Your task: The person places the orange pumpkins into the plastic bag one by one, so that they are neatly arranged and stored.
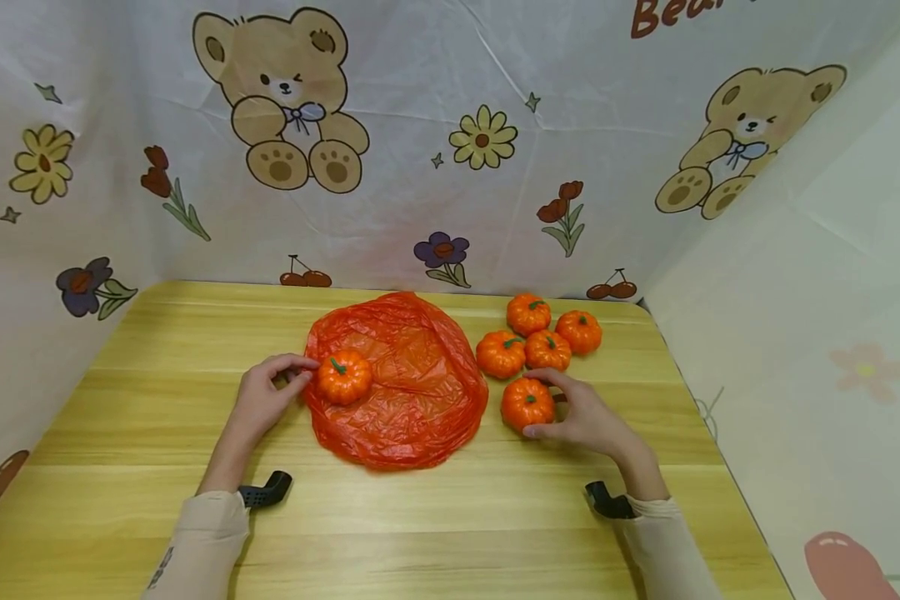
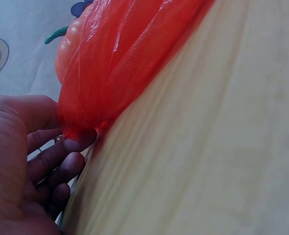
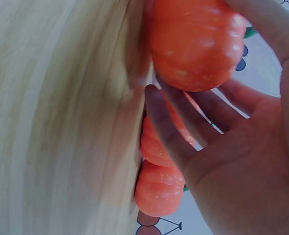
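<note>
Left hand (image 1: 266,393): fingers pinched the left rim of the red bag (image 1: 420,400), likely to steady it | right hand (image 1: 583,414): fingers curled round the near-right pumpkin (image 1: 527,404) on the bench (image 1: 390,533) | one pumpkin (image 1: 345,379) sat just inside that rim — four pumpkins (image 1: 501,356) clustered far right

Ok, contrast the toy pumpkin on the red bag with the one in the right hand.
The first toy pumpkin rests on the red plastic bag; the second toy pumpkin is right of it, over the wooden table. The right hand holds the second; no hand holds the first. Both are orange, ribbed and green-stemmed.
</note>
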Demonstrator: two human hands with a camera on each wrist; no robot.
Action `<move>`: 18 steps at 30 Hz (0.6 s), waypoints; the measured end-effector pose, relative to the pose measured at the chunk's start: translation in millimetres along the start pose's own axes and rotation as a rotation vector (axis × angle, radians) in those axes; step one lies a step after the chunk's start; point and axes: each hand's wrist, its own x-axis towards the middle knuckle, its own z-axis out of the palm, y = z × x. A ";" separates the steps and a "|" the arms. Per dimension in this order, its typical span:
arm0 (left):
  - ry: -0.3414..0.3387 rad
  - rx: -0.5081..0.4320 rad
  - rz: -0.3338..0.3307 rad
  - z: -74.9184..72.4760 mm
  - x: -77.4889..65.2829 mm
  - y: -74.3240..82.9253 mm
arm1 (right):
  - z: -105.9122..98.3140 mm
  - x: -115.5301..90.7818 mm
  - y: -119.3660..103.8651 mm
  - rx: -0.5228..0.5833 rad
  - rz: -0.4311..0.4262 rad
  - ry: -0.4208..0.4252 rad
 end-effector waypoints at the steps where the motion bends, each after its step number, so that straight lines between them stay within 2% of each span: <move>1: 0.001 0.001 0.000 0.4 0.2 -0.1 | -0.4 -0.1 -0.2 0.001 -0.006 0.008; 18: 0.001 0.015 -0.004 1.3 1.3 0.7 | -5.0 4.2 -10.3 -0.055 -0.017 0.095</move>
